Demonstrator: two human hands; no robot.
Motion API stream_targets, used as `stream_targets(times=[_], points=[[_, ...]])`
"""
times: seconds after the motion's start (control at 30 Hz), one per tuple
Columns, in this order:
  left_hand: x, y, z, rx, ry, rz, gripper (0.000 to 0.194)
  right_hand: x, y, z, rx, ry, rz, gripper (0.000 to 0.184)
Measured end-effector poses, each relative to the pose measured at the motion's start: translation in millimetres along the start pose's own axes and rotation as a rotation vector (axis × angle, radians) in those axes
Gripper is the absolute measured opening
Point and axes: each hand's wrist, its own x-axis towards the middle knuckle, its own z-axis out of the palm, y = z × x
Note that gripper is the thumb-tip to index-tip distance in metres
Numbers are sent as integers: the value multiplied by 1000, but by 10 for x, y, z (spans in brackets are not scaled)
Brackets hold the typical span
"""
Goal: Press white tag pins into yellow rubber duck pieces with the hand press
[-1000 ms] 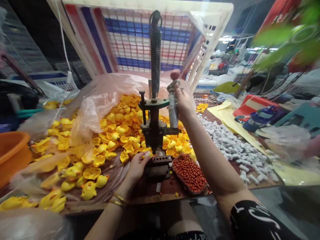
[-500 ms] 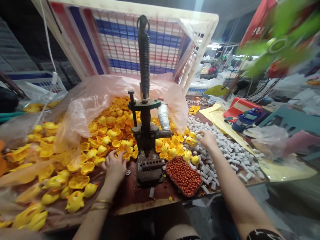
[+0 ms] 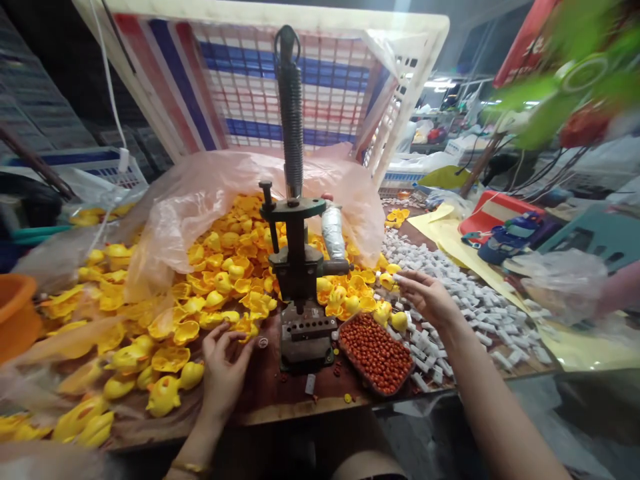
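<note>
A dark hand press (image 3: 301,267) with a tall spring (image 3: 291,113) stands on the brown bench. Its tape-wrapped handle (image 3: 332,230) is free. My left hand (image 3: 223,370) lies left of the press base, fingers apart, tips touching yellow duck shells (image 3: 240,325) at the edge of the pile. My right hand (image 3: 425,297) hovers right of the press above a heap of small white pieces (image 3: 470,303). Its fingers pinch what looks like one small white piece (image 3: 396,274). A tray of red-orange beads (image 3: 377,353) sits beneath it.
A pink plastic bag (image 3: 200,193) spills yellow duck halves (image 3: 225,263) from a tilted white crate (image 3: 420,60). An orange basin (image 3: 15,307) stands far left. A whole yellow duck (image 3: 163,395) lies near the bench edge. Yellow sheets (image 3: 450,233) and a red tray (image 3: 493,210) are at the right.
My right hand let go of the press handle, dropped to the white pieces, and now lifts leftward in a pinch. My left hand moved off the press base to the duck shells.
</note>
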Motion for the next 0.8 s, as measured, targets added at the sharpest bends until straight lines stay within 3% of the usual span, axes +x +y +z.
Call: stream_targets(times=[0.2,0.3,0.4,0.5,0.67,0.8], points=[[-200,355,48,62,-105,109,17,-551,211,850,72,-292,110,36],[-248,459,122,121,-132,220,39,-812,372,1282,35,-411,118,35],[-283,519,182,157,-180,338,50,-1004,479,1569,-44,-412,74,36],[-305,536,209,194,-164,418,46,-1154,513,1697,-21,-391,114,39],[-348,487,210,206,-87,465,21,-1316,597,1746,124,-353,362,51],[-368,467,206,180,-88,524,21,-1306,696,1719,244,-328,478,54]])
